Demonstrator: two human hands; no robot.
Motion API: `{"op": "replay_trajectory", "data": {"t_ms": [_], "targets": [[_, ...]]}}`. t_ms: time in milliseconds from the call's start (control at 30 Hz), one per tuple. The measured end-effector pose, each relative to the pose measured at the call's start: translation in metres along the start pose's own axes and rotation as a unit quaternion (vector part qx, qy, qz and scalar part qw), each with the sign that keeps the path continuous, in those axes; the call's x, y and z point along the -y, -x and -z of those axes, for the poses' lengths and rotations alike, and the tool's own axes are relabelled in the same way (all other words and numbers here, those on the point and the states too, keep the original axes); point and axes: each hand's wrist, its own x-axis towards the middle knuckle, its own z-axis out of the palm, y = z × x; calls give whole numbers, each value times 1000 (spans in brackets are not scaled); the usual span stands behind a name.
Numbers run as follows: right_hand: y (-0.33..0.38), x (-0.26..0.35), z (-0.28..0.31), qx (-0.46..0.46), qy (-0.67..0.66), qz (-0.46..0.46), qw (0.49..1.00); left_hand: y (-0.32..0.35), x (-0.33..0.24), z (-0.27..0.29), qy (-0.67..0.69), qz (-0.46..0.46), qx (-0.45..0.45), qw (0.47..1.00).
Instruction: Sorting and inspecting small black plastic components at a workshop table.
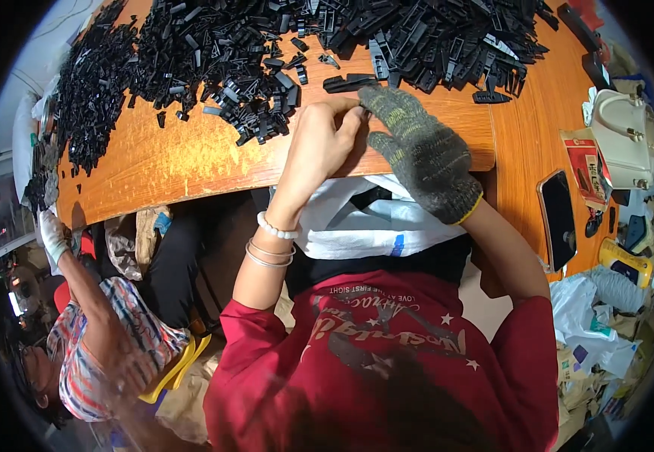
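A small black plastic part [365, 113] is pinched between both hands: bare left [325, 143], gloved right [417, 151].

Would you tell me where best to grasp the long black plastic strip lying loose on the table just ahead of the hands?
Probably pinch the long black strip across its narrow middle from above: it lies flat on the wooden table, apart from the heap.

table [191, 162]: glossy wood | parts [214, 53]: black plastic | glove [425, 154]: rough knitted cloth
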Motion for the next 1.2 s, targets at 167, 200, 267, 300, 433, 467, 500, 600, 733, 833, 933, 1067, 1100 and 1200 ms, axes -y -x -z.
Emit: {"op": "replay_trajectory", "data": {"t_ms": [167, 200, 267, 300, 433, 467, 500, 600, 733, 833, 933, 1067, 1100, 1200], "targets": [[-4, -6, 10, 12, 76, 6, 997, -2, 7, 3, 134, 17, 140, 981], [-5, -3, 14, 12, 95, -21, 995, -2, 3, 2, 101, -51, 118, 987], [-1, -4, 17, 13, 114, -49, 992, -9, 2, 3, 125, -62, 129, 982], [4, -8, 18, 42, 115, -46, 991, -13, -1, 5, 148, -74, 138, 977], [2, -6, 23, 76, 79, -73, 991, -54, 15, 22, -236, -208, -78, 946], [0, -8, 23, 73, 59, -78, 992, -62, 21, 23, -234, -225, -70, 943], [-1, -9, 22, 74, 58, -77, 993, -67, 26, 24, -235, -241, -62, 940], [1, -11, 18, 49, 105, -28, 993, -72, 30, 29, -292, -252, -35, 922], [5, -18, 18, 31, 52, -44, 997, -56, 17, 30, -306, -281, -65, 907], [11, -20, 20, 16, -34, -97, 995, -12, 5, 23, -205, -257, -5, 944], [13, -20, 29, -6, -43, -19, 999, 11, 10, 8, -72, -215, 62, 972], [21, -28, 29, 72, -87, -76, 991, 12, 18, 5, -13, -179, 63, 982], [23, -31, 28, 71, -27, -19, 997, 11, 19, 5, -2, -172, 68, 983], [16, -26, 28, 79, 39, 31, 996, 12, 18, 3, 11, -167, 68, 984]]}}
